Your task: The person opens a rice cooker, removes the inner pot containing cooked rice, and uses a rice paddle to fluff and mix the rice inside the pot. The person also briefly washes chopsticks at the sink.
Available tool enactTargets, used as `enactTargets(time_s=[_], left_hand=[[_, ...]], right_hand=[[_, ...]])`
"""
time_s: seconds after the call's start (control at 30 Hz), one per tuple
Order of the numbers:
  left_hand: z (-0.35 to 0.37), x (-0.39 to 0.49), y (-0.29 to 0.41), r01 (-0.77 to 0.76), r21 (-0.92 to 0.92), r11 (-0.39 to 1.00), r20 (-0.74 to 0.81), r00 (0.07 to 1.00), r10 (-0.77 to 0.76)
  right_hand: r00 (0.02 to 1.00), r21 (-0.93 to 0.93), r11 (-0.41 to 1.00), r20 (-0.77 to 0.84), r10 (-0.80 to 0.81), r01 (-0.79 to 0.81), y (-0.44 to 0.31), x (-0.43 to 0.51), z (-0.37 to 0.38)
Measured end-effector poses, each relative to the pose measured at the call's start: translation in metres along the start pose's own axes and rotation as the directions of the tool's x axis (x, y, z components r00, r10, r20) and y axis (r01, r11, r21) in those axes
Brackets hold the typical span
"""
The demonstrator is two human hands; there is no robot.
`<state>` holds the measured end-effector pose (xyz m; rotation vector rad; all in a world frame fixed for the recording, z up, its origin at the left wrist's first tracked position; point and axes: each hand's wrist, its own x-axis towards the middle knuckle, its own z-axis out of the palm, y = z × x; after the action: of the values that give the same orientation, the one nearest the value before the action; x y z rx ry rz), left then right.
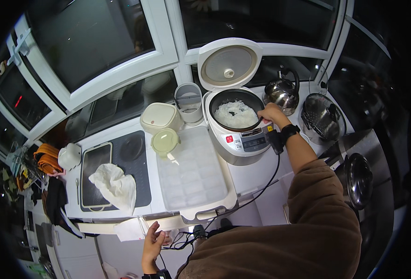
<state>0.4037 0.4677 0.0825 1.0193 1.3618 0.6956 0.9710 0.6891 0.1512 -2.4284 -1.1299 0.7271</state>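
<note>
A white rice cooker (222,150) stands before me with its lid (230,62) raised. Cooked white rice (238,120) lies in its dark inner pot (221,98), with a dark gap near the middle of the rice. At the pot's right side, my right hand (271,113) grips the rim, its fingertips partly hidden. My left hand (152,243) hangs low in front of the counter, fingers apart and holding nothing. Black cables (181,240) run just beside it.
Left of the cooker sit a translucent lidded box (191,174), a round green-lidded container (165,142) and a cream container (160,118). A white cloth (116,185) lies on a dark mat (143,188). A kettle (281,92) and glass-lidded pot (322,120) stand right.
</note>
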Motion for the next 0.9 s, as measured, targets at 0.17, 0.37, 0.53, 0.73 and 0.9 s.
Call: enactTargets(time_s=[0.17, 0.37, 0.53, 0.73, 0.9], left_hand=[[0.017, -0.001, 0.025, -0.060, 0.005, 0.998, -0.014, 0.998, 0.060], [0.069, 0.036, 0.064, -0.226, 0.067, 0.972, 0.149, 0.965, 0.215], [0.115, 0.052, 0.094, -0.307, 0.050, 0.950, 0.347, 0.898, 0.272], [0.159, 0.127, 0.146, -0.474, 0.081, 0.877, 0.431, 0.810, 0.398], [0.220, 0.200, 0.192, -0.391, -0.045, 0.919, 0.271, 0.881, 0.388]], right_hand=[[0.994, 0.240, 0.971, 0.104, -0.027, 0.001, 0.012, 0.008, 0.000], [0.968, 0.322, 0.946, 0.245, -0.047, -0.036, 0.013, 0.011, -0.002], [0.955, 0.402, 0.910, 0.294, -0.023, -0.102, 0.013, 0.013, -0.005], [0.955, 0.419, 0.899, 0.296, -0.006, -0.124, 0.010, 0.010, -0.004], [0.968, 0.229, 0.969, 0.249, 0.034, -0.093, 0.000, 0.005, -0.004]])
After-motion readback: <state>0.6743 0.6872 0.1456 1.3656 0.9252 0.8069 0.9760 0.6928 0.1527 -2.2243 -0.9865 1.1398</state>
